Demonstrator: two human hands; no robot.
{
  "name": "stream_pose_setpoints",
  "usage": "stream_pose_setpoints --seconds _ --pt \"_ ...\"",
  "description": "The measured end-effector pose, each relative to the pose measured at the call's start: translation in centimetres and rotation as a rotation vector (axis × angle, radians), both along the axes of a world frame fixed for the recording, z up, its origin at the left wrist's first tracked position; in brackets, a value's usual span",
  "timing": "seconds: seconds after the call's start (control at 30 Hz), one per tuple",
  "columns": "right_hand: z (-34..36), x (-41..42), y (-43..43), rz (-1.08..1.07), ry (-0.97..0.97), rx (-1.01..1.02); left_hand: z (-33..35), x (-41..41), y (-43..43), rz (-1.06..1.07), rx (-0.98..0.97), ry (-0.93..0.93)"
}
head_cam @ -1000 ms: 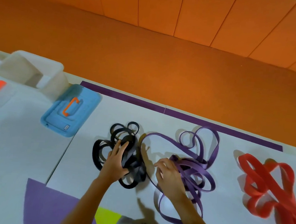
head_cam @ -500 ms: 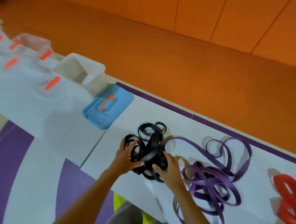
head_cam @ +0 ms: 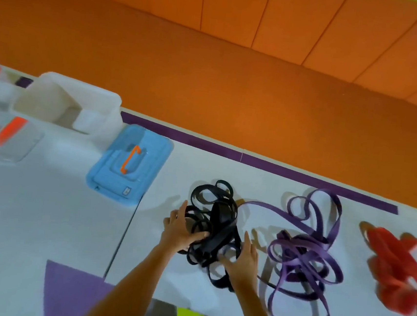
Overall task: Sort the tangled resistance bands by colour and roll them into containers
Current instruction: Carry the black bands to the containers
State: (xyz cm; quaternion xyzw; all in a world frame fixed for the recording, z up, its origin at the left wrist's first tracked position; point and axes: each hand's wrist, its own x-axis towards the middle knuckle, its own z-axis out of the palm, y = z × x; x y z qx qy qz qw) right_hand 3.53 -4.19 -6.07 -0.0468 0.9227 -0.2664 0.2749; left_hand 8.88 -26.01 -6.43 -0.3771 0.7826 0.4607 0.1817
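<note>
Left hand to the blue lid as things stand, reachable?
Probably yes: only bare table lies between the left hand and the blue lid. But its thumb hooks the black bands, so it must let go first.

Both bare forearms are reaching forward over the near edge of the bench (head_cam: 188, 166), converging. The left grip (head_cam: 180, 231) is clasping the black bands (head_cam: 218, 220) from their left, fingers spread, thumb hooking over the strands. The right grip (head_cam: 244, 262) is pressing against their right side, fingers straight, thumb tucking into the loops.
</note>
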Motion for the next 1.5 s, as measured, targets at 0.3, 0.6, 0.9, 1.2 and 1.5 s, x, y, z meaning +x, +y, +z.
stream_pose_setpoints --seconds 0.3,0.6,0.9,1.2,1.5 --pt "0.4 -0.5 -3.5 -0.322 -0.128 -0.427 0.2 0.1 1.8 0.253 0.617 0.172" --pt "-0.1 0.8 -2.6 -0.398 -0.225 -0.613 -0.6 1.1 6.3 0.337 0.623 0.241" --pt "3.6 1.4 -1.7 -0.250 -0.178 -0.694 4.5 4.0 7.8 0.459 0.503 0.515" --pt "12.8 2.4 -8.0 -0.067 -0.005 -0.838 13.4 6.1 3.9 0.545 0.366 0.761" --pt "19.8 8.6 -19.0 0.136 0.087 -0.935 20.5 13.4 -5.3 0.683 0.286 0.935"
